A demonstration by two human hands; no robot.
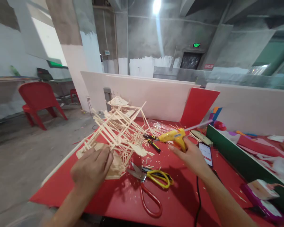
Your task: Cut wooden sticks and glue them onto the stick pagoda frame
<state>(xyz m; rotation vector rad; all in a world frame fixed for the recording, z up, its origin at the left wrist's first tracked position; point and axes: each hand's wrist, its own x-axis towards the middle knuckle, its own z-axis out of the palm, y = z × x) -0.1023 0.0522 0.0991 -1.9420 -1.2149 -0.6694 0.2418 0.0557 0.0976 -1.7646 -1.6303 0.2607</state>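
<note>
My right hand [191, 154] grips a yellow hot glue gun [172, 136], its nozzle pointing left toward a model built of thin wooden sticks [123, 132]. A clear glue stick [198, 125] juts out of the back of the gun. At the model's near left side, my left hand [93, 165] is closed with its fingertips pinched against the structure; what they hold is hidden. Below the model lie open scissors [143, 179] with one yellow and one red handle. Pliers with black and yellow handles [153, 145] rest beside the model, under the gun's nozzle.
Loose sticks and offcuts are scattered over the red tabletop [123, 201]. A phone [205, 154] lies right of my right hand, and a black cord [198, 201] runs to the front edge. A green-sided divider [239, 160] bounds the right; white boards [151, 94] stand behind.
</note>
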